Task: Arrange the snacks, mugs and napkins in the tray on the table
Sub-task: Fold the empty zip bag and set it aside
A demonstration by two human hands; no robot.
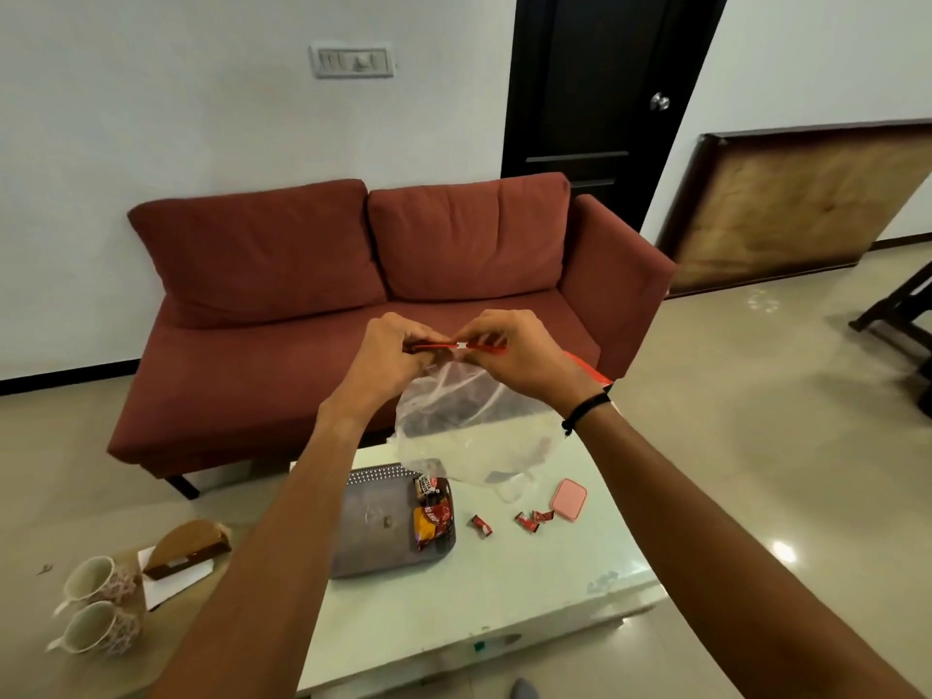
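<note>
both hands, left hand and right hand, pinch the red zip top of a clear plastic bag; the grey plastic tray on the white table holds red and orange snack packets.

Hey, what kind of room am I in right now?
Most likely a home living room: a red two-seat sofa, a low white coffee table with a snack tray, and a dark interior door.

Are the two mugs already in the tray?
No: both mugs sit on a low surface left of the table, while the tray holds only snack packets.
</note>
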